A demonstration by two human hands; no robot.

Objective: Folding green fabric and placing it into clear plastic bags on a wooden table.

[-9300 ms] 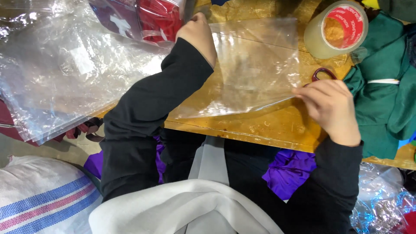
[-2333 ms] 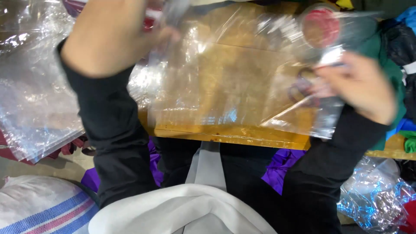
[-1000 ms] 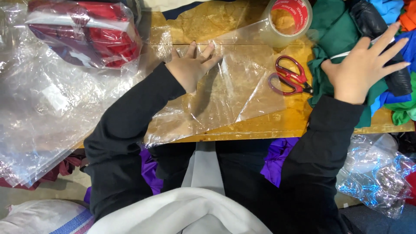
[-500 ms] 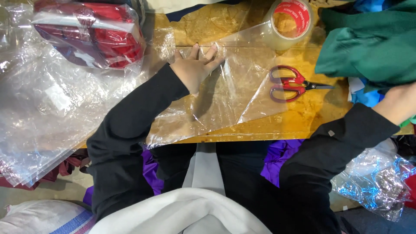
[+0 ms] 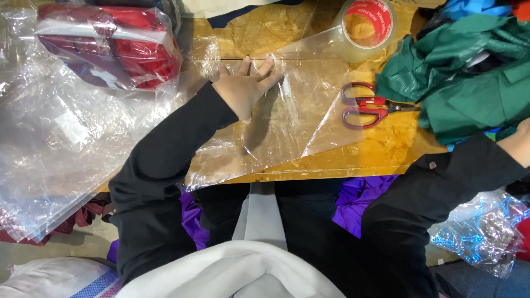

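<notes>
One open left hand [image 5: 245,91] pressed flat on one clear plastic bag [image 5: 298,118] beside one pair of red scissors [image 5: 367,105], while the right hand [image 5: 521,144] was cut off, its grip unclear.

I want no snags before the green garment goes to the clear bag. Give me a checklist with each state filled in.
1. Clear plastic bag flat on the wooden table: ok.
2. Left hand pressing the bag down: ok.
3. Right hand gripping the green garment: cannot tell, mostly out of frame.
4. Red-handled scissors clear of the bag: not ok, handles at its edge.
5. Tape roll off the bag: not ok, it stands on a corner.
</notes>
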